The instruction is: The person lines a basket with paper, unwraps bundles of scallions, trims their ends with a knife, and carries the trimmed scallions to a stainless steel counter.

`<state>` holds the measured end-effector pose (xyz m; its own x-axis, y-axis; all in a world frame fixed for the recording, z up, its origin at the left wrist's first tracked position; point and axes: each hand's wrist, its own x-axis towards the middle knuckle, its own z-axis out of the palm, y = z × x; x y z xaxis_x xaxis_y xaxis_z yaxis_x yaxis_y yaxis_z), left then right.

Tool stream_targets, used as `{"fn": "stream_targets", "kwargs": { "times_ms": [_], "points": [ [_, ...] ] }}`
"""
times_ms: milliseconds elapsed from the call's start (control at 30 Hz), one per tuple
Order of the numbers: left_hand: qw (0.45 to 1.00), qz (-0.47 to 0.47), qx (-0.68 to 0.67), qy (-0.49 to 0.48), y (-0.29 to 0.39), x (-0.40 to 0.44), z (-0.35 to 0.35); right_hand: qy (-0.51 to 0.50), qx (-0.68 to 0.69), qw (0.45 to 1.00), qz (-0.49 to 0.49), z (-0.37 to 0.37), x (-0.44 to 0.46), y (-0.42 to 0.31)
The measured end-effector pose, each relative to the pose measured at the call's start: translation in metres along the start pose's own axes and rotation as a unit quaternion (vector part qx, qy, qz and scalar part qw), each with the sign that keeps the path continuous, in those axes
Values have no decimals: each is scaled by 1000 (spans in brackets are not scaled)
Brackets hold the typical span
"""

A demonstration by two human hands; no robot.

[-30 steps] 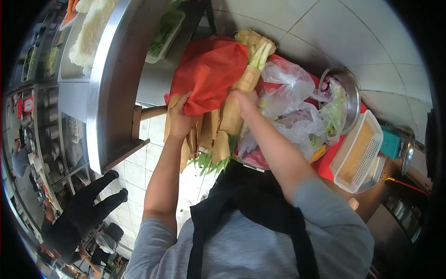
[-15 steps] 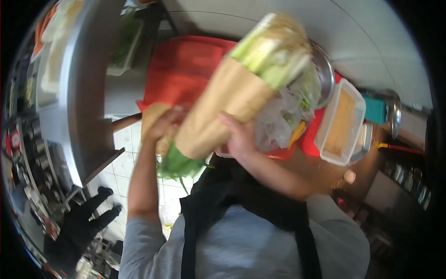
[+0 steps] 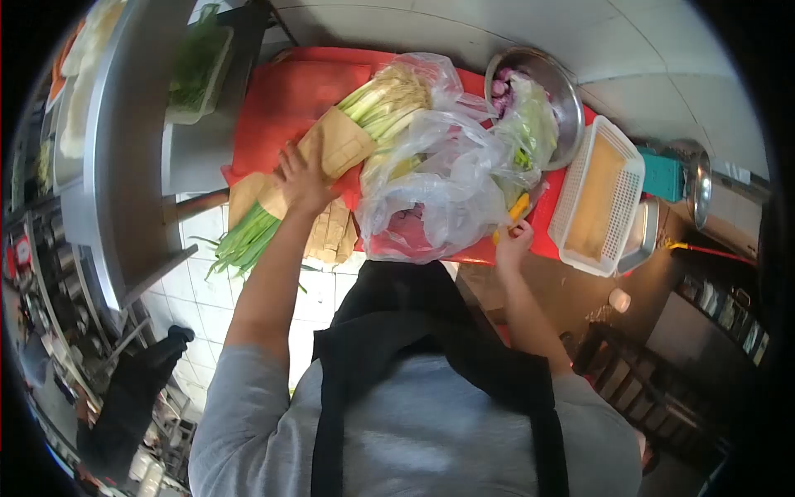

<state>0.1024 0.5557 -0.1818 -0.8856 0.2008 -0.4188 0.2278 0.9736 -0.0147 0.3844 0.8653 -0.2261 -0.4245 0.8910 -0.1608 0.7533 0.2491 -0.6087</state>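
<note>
A bundle of green onions (image 3: 383, 106), wrapped in brown paper (image 3: 341, 147), lies slantwise on the red work surface, roots toward the back and green tops (image 3: 251, 240) overhanging the front left edge. My left hand (image 3: 304, 180) rests on the paper with its fingers spread. To the right, the fingers of my right hand (image 3: 513, 238) are closed at a slim yellow handle (image 3: 519, 207); what it belongs to is mostly hidden. Between my hands sits a crumpled clear plastic bag (image 3: 443, 190), partly covering more pale stalks.
A steel bowl (image 3: 566, 91) holds purple onions and a bagged green vegetable (image 3: 530, 124). Right of it stands a white plastic basket (image 3: 603, 132). Steel shelving (image 3: 137, 149) rises at the left, near a tub of herbs (image 3: 199, 74). Another person in dark clothes (image 3: 132, 398) is at lower left.
The wrapped green onions came down from in front of me onto the red surface. My right hand let go of them and moved right to the yellow handle; my left stays on the paper.
</note>
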Motion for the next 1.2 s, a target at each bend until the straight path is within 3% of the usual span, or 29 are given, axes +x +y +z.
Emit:
{"fn": "stream_targets", "kwargs": {
  "times_ms": [133,233,333,433,500,533,633,700,733,767,833,867,933,1067,1100,1200],
  "points": [
    [999,-13,-31,-8,3,27,-9,18,96,980,171,29,47,4],
    [992,7,-97,-80,-18,47,-23,-15,224,941,254,28,52,16],
    [977,54,-150,-142,-44,57,-39,-197,297,912,202,3,52,30],
    [988,-25,-105,-109,-34,57,-14,-238,355,867,257,-43,15,-2],
    [999,-7,-49,-23,-7,29,-24,-136,399,878,229,-63,-33,5],
    [1000,3,-20,20,8,17,-30,-141,373,889,225,-84,-56,-3],
    [976,164,1,147,43,5,-46,-152,237,941,186,-140,-108,28],
    [974,172,78,123,47,25,-23,-145,119,967,171,-177,-129,36],
    [972,173,114,106,47,31,-12,-145,99,977,120,-189,-136,62],
    [981,161,86,66,45,31,-13,-145,80,984,68,-194,-138,98],
    [989,142,34,-14,41,33,-22,-179,33,983,-9,-195,-133,85],
    [988,152,5,10,36,29,-20,-214,1,976,-35,-197,-130,77],
    [983,168,-50,58,22,16,-15,-285,-59,953,-83,-181,-121,21],
    [989,15,-39,139,14,-1,-3,-337,-39,924,-178,-84,-98,-105],
    [994,7,-46,102,10,5,-1,-357,-34,904,-232,-54,-87,-120],
    [998,1,-60,20,-2,18,2,-379,-99,887,-246,12,-76,-190]
  ]
}}
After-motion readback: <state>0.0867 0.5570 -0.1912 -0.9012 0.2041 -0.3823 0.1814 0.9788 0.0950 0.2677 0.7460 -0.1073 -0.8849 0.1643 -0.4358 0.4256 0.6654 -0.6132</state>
